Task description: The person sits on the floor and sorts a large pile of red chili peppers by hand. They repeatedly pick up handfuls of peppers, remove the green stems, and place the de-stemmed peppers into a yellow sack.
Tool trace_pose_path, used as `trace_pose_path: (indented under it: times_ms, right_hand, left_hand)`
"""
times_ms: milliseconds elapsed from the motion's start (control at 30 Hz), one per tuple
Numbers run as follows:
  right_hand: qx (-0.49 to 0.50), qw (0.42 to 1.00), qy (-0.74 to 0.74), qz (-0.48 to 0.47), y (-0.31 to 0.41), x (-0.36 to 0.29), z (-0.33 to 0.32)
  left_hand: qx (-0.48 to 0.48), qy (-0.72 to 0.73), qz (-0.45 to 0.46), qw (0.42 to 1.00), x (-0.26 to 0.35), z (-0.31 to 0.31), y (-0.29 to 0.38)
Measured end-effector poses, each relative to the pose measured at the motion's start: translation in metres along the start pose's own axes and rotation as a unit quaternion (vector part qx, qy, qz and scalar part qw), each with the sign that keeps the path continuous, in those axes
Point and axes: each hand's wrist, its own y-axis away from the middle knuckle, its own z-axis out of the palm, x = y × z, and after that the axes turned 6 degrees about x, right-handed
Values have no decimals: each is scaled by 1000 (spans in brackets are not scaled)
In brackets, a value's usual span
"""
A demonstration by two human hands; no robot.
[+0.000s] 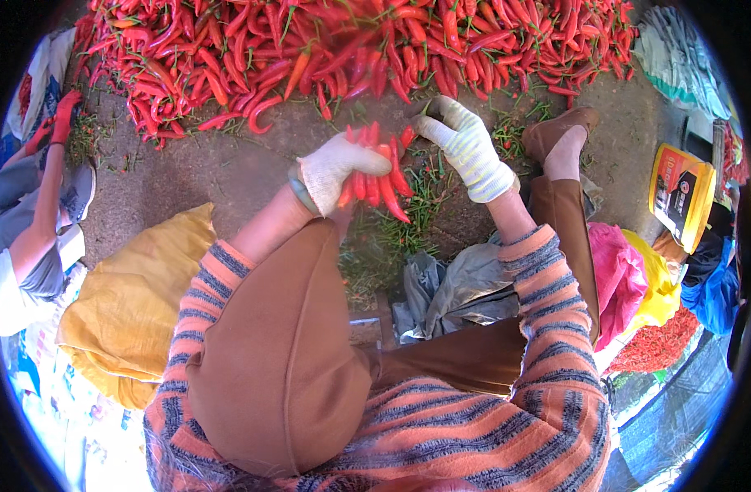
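My left hand [345,161], in a pale knit glove, grips a bunch of red chili peppers [388,190]. They stick out above and below the fist. On my right hand [471,147] is a white glove with faint yellow stripes; its thumb and finger pinch a thin green stem [424,108]. Just beside the right thumb, one red chili [407,136] shows near the bunch; I cannot tell which hand supports it. Ahead of both hands spreads a big pile of red chilies [375,55]. Green stems [412,215] litter the ground below the hands.
A tan cloth sack [135,295] lies to the left, beyond it a person wearing red gloves [65,117]. Between my legs is grey plastic sheeting [468,289]. To the right are a yellow bucket [683,197], pink cloth [615,283] and more chilies [655,341].
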Motion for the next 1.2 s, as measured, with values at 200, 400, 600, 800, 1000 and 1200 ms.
trace_pose_path:
  times_ms: [200,400,600,800,1000,1200]
  right_hand:
    - [0,994,-79,75,4,12,1]
    - [2,996,-34,86,-6,25,-19]
    - [71,768,612,-174,-50,44,-25]
    - [122,643,675,-340,-82,53,-16]
    - [-4,703,629,-332,-50,34,-20]
    - [-66,777,570,-260,-14,23,0]
  left_hand:
    - [11,-122,-3,992,3,-6,-6]
    - [-4,-139,2,990,-1,-9,-7]
    - [14,-35,3,999,0,-11,-5]
    - [-24,11,2,1000,3,-14,0]
    - [7,38,20,999,-2,-16,-3]
    - [14,-7,14,1000,-4,-18,-16]
